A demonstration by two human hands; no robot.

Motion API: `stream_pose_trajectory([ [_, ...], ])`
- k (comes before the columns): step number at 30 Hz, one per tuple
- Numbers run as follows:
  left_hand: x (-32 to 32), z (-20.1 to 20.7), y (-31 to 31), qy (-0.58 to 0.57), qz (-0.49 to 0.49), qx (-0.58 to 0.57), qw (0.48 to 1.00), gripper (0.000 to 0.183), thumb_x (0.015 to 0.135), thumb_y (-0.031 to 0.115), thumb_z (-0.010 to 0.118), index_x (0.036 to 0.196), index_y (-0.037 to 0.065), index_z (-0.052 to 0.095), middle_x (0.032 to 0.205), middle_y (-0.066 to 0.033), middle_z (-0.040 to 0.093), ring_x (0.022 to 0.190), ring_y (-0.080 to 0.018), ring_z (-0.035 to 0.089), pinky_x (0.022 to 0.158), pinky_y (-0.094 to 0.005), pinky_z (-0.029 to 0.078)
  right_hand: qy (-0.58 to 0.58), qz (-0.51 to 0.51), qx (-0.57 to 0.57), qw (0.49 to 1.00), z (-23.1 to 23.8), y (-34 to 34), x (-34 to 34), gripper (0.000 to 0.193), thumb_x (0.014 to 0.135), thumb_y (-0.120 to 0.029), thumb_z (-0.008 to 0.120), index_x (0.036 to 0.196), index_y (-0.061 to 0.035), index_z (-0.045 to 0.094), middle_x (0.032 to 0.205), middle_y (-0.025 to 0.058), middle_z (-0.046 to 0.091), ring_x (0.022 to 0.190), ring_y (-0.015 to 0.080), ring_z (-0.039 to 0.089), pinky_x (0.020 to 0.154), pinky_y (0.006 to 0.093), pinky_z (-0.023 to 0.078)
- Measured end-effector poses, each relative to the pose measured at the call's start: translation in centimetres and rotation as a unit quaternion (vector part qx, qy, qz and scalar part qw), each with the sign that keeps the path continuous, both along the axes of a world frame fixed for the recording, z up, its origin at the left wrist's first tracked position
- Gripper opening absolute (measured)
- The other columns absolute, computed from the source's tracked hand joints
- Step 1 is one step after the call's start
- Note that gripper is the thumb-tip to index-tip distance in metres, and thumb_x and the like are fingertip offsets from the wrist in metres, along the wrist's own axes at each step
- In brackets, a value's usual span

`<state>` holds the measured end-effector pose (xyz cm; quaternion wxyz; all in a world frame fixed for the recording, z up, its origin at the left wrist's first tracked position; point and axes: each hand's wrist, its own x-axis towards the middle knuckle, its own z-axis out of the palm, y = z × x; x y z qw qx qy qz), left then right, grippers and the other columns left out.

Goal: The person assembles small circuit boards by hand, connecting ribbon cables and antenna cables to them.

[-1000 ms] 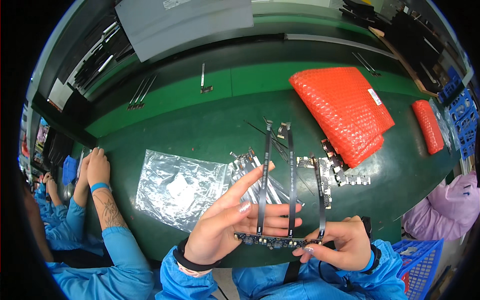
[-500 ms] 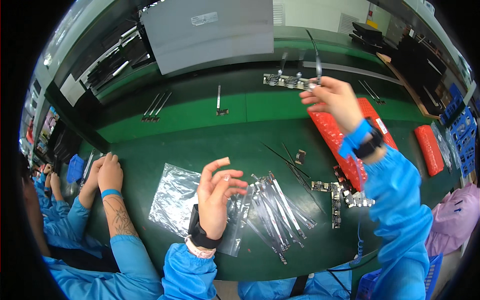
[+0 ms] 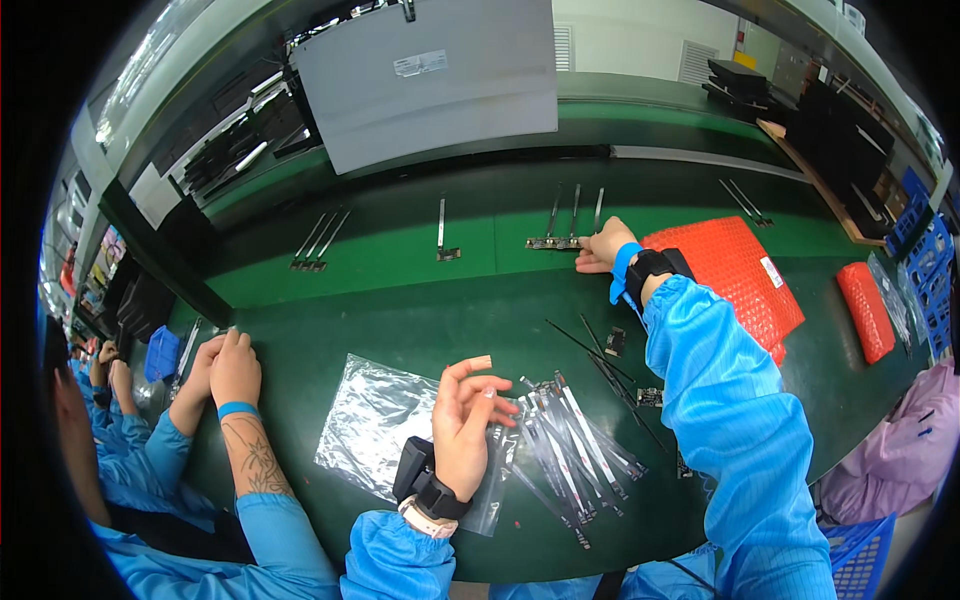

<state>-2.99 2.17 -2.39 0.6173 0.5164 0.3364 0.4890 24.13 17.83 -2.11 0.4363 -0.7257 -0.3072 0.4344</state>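
Note:
On the far green strip of the bench, my right hand (image 3: pixel 603 243) pinches the right end of a narrow circuit board (image 3: pixel 548 243). Flat ribbon cables stand out from that board toward the back, and my fingers hide its right end. My left hand (image 3: pixel 466 428) is held palm inward with fingers loosely curled and apart, and nothing in it. Below it lies a clear plastic bag (image 3: pixel 368 425). To its right is a fanned pile of flat ribbon cables (image 3: pixel 578 450). A small circuit board (image 3: pixel 614 342) and dark thin cables (image 3: pixel 605 368) lie beyond the pile.
A red bubble-wrap package (image 3: pixel 735 275) sits beside my right forearm, a smaller red roll (image 3: pixel 865 312) farther right. Other boards with cables (image 3: pixel 448 254) are spaced along the far strip. At left, a co-worker's hands (image 3: pixel 232 365) rest near a blue bin (image 3: pixel 162 353). A grey panel (image 3: pixel 440 90) stands behind.
My right hand has come down and slightly left, bringing the raised circuit board onto the far green strip. My left hand keeps its loose pose. The whole view has shifted a little.

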Motion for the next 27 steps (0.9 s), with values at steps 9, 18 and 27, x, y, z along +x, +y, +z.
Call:
stream_pose_trajectory([
  [9,0.2,-0.1,0.1,0.011,-0.011,0.024,1.000,0.029,0.087,0.007,0.046,0.115,0.002,0.040,0.093,-0.0105,0.055,0.073,-0.0148,0.056,0.061,-0.0264,0.049,0.087,0.117,0.179,0.973,6.5,-7.4,-0.6,0.055,0.080,0.003,0.046,0.130,0.0061,0.024,0.124,0.0216,0.035,0.099,0.0289,0.054,0.083,0.0369,0.048],
  [18,0.7,0.4,-1.2,0.106,-0.079,0.093,0.987,0.040,0.077,-0.004,0.055,0.115,0.001,0.042,0.088,-0.0078,0.057,0.077,-0.0115,0.053,0.071,-0.0232,0.043,-0.233,0.335,0.165,0.898,11.6,-24.2,0.3,0.016,0.077,-0.008,0.058,0.092,-0.0020,0.061,0.080,0.0066,0.063,0.073,0.0140,0.061,0.064,0.0255,0.049],
  [27,3.1,3.6,-3.8,0.274,-0.197,0.174,0.925,0.044,0.074,-0.003,0.058,0.116,0.000,0.044,0.083,-0.0078,0.063,0.080,-0.0118,0.056,0.076,-0.0251,0.043,-0.388,0.306,0.062,0.867,5.7,-30.6,2.3,0.012,0.072,-0.018,0.066,0.071,-0.0056,0.064,0.060,0.0094,0.061,0.055,0.0237,0.060,0.052,0.0324,0.046],
])
